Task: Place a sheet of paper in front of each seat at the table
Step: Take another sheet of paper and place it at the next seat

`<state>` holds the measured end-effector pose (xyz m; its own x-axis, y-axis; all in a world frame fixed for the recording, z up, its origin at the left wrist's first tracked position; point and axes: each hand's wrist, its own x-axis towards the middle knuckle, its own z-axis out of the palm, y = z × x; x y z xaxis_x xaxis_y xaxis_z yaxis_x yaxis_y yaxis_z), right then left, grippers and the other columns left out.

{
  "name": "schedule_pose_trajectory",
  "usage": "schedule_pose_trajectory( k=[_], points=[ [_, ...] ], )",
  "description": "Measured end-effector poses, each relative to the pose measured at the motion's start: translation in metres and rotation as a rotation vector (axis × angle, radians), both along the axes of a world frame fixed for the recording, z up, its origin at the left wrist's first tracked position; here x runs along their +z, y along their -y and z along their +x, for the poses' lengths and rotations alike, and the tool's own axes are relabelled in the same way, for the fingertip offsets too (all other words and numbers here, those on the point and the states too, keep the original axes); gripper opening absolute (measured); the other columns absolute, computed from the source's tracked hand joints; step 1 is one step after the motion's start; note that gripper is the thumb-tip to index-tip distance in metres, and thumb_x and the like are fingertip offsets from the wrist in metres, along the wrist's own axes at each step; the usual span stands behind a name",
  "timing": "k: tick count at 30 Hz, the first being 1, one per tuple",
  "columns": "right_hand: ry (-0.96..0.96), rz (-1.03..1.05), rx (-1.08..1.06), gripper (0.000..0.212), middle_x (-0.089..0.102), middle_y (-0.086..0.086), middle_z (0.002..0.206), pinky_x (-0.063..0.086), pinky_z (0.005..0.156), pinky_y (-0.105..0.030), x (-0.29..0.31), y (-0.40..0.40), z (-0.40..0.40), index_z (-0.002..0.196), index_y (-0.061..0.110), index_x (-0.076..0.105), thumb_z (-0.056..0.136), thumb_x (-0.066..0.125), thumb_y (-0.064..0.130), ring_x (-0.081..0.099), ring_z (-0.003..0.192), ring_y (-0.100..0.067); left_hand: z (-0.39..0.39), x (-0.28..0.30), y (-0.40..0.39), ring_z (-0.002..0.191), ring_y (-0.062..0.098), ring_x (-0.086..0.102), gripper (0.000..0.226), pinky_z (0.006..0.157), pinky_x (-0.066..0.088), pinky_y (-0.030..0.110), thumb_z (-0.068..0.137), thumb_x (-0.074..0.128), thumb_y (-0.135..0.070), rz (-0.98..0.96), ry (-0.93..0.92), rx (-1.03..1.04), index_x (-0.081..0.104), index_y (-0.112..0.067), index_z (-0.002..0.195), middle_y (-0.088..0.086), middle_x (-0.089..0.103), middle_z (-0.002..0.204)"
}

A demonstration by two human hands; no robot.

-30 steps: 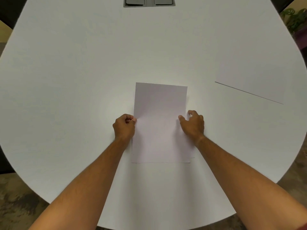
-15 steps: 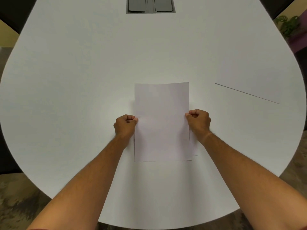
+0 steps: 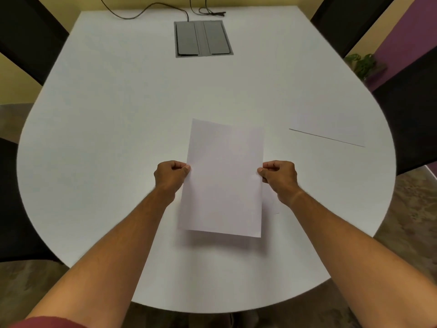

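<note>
I hold a white sheet of paper (image 3: pixel 224 178) above the white table (image 3: pixel 118 138), tilted a little, with its shadow on the tabletop below. My left hand (image 3: pixel 171 175) pinches its left edge and my right hand (image 3: pixel 279 177) pinches its right edge. A sliver of another sheet (image 3: pixel 268 200) peeks out on the table beside the held sheet's right edge. A further sheet (image 3: pixel 331 121) lies flat at the right side of the table, in front of a dark chair (image 3: pixel 411 119).
A grey cable hatch (image 3: pixel 203 39) is set into the far middle of the table, with black cables (image 3: pixel 142 13) behind it. Dark chairs stand at the far left (image 3: pixel 26 36), far right (image 3: pixel 347 22) and near left (image 3: pixel 14 204). A green plant (image 3: pixel 361 65) sits at the right.
Both hands have lifted the top sheet off the table, and it now hangs tilted. The right hand closed on the sheet's right edge. The view has tipped up, showing more of the far table.
</note>
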<state>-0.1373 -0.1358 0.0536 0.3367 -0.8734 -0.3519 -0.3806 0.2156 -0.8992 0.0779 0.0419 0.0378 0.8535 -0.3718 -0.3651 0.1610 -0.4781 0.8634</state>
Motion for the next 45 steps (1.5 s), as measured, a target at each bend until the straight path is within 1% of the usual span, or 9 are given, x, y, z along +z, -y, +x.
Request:
schedule_pose_trajectory(
  k=[2, 7, 13, 19, 23, 30, 37, 40, 45],
  points=[
    [0.029, 0.006, 0.012, 0.014, 0.071, -0.011, 0.093, 0.059, 0.076, -0.03, 0.007, -0.011, -0.004, 0.09, 0.008, 0.069, 0.08, 0.077, 0.002, 0.07, 0.086, -0.021, 0.0, 0.008, -0.011, 0.075, 0.02, 0.064, 0.009, 0.077, 0.057, 0.032, 0.083, 0.075, -0.011, -0.031, -0.031, -0.017, 0.07, -0.013, 0.075, 0.005, 0.071, 0.083],
    [0.085, 0.01, 0.044, 0.011, 0.071, -0.012, 0.091, 0.058, 0.068, -0.026, 0.019, -0.046, -0.018, 0.081, 0.01, 0.069, 0.08, 0.077, 0.003, 0.071, 0.081, -0.021, -0.005, 0.028, -0.05, 0.083, 0.026, 0.069, 0.007, 0.078, 0.059, 0.034, 0.081, 0.077, -0.007, -0.107, -0.098, -0.016, 0.071, -0.007, 0.077, 0.011, 0.072, 0.088],
    [0.169, 0.027, 0.071, 0.007, 0.071, -0.015, 0.092, 0.059, 0.072, -0.029, 0.034, -0.102, -0.038, 0.081, 0.007, 0.069, 0.082, 0.074, 0.002, 0.071, 0.085, -0.026, -0.025, 0.048, -0.113, 0.088, 0.027, 0.071, 0.006, 0.083, 0.059, 0.036, 0.081, 0.077, -0.005, -0.151, -0.082, -0.028, 0.071, -0.004, 0.081, 0.013, 0.072, 0.093],
    [0.2, 0.028, 0.095, 0.004, 0.071, -0.017, 0.095, 0.059, 0.075, -0.032, 0.054, -0.154, -0.033, 0.086, 0.003, 0.07, 0.084, 0.073, 0.002, 0.071, 0.087, -0.028, -0.024, 0.07, -0.17, 0.085, 0.025, 0.071, 0.007, 0.075, 0.059, 0.03, 0.08, 0.077, -0.003, -0.165, -0.068, 0.005, 0.071, -0.004, 0.077, 0.014, 0.073, 0.093],
    [0.218, 0.029, 0.099, 0.005, 0.071, -0.02, 0.097, 0.059, 0.081, -0.039, 0.06, -0.18, -0.019, 0.088, 0.0, 0.07, 0.083, 0.073, 0.002, 0.071, 0.089, -0.031, -0.01, 0.081, -0.197, 0.09, 0.027, 0.071, 0.007, 0.082, 0.059, 0.034, 0.08, 0.077, -0.003, -0.164, -0.064, 0.0, 0.071, -0.003, 0.077, 0.015, 0.073, 0.095],
    [0.232, 0.076, 0.093, 0.003, 0.072, -0.02, 0.097, 0.059, 0.077, -0.034, 0.052, -0.218, 0.039, 0.086, 0.0, 0.07, 0.084, 0.072, 0.001, 0.071, 0.087, -0.029, 0.056, 0.083, -0.229, 0.09, 0.028, 0.072, 0.008, 0.08, 0.059, 0.034, 0.078, 0.079, -0.005, -0.103, -0.024, -0.027, 0.072, -0.003, 0.077, 0.014, 0.074, 0.092],
    [0.221, 0.159, 0.015, 0.008, 0.069, -0.025, 0.104, 0.058, 0.085, -0.04, 0.03, -0.25, 0.123, 0.089, -0.003, 0.069, 0.083, 0.073, 0.0, 0.069, 0.099, -0.035, 0.152, 0.079, -0.241, 0.074, 0.018, 0.071, 0.006, 0.057, 0.055, 0.02, 0.077, 0.078, -0.003, -0.019, -0.018, -0.096, 0.072, -0.001, 0.078, 0.01, 0.073, 0.084],
    [0.228, 0.197, -0.014, 0.006, 0.069, -0.024, 0.104, 0.059, 0.077, -0.034, 0.023, -0.262, 0.152, 0.087, -0.001, 0.069, 0.082, 0.074, 0.0, 0.069, 0.097, -0.033, 0.188, 0.075, -0.24, 0.07, 0.015, 0.07, 0.005, 0.053, 0.053, 0.017, 0.077, 0.077, -0.002, 0.026, -0.004, -0.12, 0.073, -0.001, 0.078, 0.008, 0.073, 0.082],
    [0.232, 0.253, -0.037, 0.008, 0.07, -0.019, 0.098, 0.059, 0.065, -0.025, 0.008, -0.266, 0.19, 0.086, 0.002, 0.07, 0.08, 0.076, 0.0, 0.07, 0.087, -0.025, 0.236, 0.066, -0.23, 0.069, 0.015, 0.069, 0.007, 0.057, 0.052, 0.02, 0.076, 0.079, -0.004, 0.098, 0.023, -0.147, 0.073, -0.004, 0.074, 0.006, 0.073, 0.079]
  ],
)
